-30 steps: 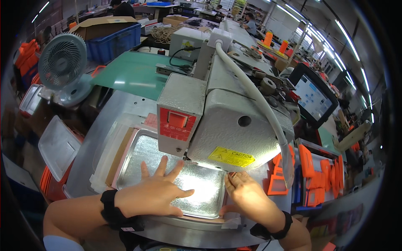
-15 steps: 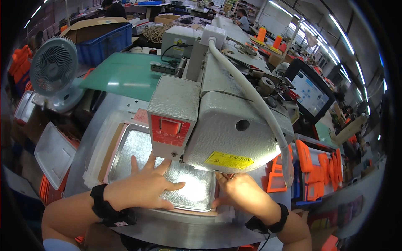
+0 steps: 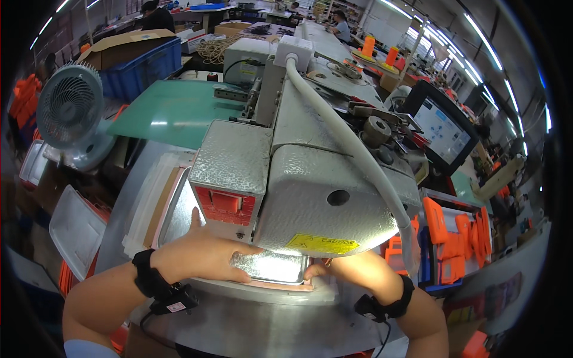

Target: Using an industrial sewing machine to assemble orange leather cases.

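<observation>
A shiny silver, round-cornered tray-like panel (image 3: pixel 276 268) lies in a flat frame with a pinkish-brown edge, partly covered by the sewing machine head (image 3: pixel 334 197). My left hand (image 3: pixel 206 253) rests over the panel's near left part, fingers spread and thumb pointing right, holding nothing. The machine's grey box hides some of its fingertips. My right hand (image 3: pixel 346 265) reaches in under the head at the panel's near right corner. Its thumb touches the frame there; the other fingers are mostly hidden, so I cannot tell what they hold.
On the left stand a grey fan (image 3: pixel 70 110), a translucent white tray (image 3: pixel 77 224) and a blue crate (image 3: pixel 143 65). A green sheet (image 3: pixel 173 110) lies behind. To the right are a screen (image 3: pixel 439 128) and a bin with orange frames (image 3: pixel 450 238). A pale cable (image 3: pixel 334 113) hangs down the machine.
The panel and frame have slid slightly away from me, farther beneath the machine head. Both hands have moved with them, the right one deeper under the head. The view has shifted a little.
</observation>
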`<state>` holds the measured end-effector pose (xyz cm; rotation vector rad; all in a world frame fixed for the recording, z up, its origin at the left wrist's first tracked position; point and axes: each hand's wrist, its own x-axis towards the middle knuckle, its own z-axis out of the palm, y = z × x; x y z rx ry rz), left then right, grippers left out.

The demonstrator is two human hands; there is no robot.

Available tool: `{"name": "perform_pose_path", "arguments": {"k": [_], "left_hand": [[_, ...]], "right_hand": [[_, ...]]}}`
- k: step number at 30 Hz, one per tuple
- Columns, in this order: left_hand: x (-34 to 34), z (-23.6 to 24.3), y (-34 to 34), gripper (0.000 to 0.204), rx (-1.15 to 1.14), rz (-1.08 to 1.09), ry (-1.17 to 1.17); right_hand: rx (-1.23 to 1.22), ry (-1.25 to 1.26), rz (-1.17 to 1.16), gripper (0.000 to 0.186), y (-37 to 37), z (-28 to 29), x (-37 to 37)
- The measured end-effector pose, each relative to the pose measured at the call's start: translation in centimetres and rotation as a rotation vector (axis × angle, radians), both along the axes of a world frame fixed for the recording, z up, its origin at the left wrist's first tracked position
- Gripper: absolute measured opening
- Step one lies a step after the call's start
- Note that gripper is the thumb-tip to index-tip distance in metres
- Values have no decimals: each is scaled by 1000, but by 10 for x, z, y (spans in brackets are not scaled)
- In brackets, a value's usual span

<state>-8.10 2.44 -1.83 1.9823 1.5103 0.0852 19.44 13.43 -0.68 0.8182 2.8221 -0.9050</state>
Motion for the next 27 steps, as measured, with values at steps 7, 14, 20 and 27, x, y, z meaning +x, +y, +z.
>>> {"name": "perform_pose_path", "arguments": {"k": [7,14,20,27], "left_hand": [[-5,5,21,85,-166,62,-82],[-6,11,18,71,-277,347,-327],[4,-19,23,79,-225,320,-484],[16,-57,30,78,-399,269,-820]], "right_hand": [[-198,221,-116,57,8,5,3],[-457,403,-244,48,-2,45,3],[-525,443,-320,41,-4,56,4],[-471,591,-267,32,-2,60,10]]}}
